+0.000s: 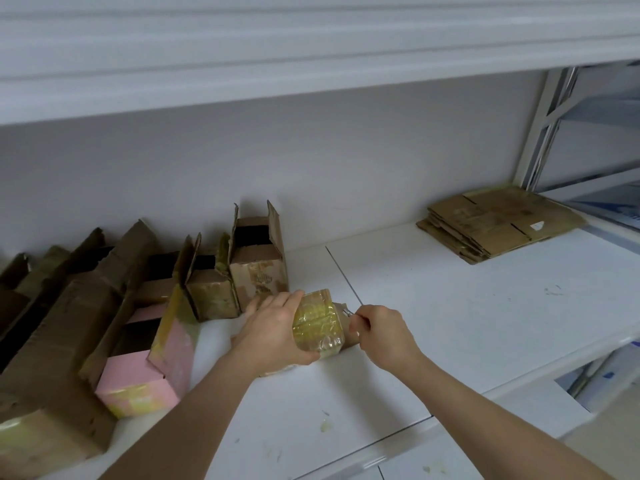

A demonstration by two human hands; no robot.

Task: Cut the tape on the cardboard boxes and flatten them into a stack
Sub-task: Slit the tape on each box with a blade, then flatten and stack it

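The white table carries a row of open-topped cardboard boxes from nine to eleven o'clock and a flattened stack at two o'clock. At centre, the left hand curls its grip round a small tape-wrapped box. The right hand pinches a thin metal blade against the box's brown end.
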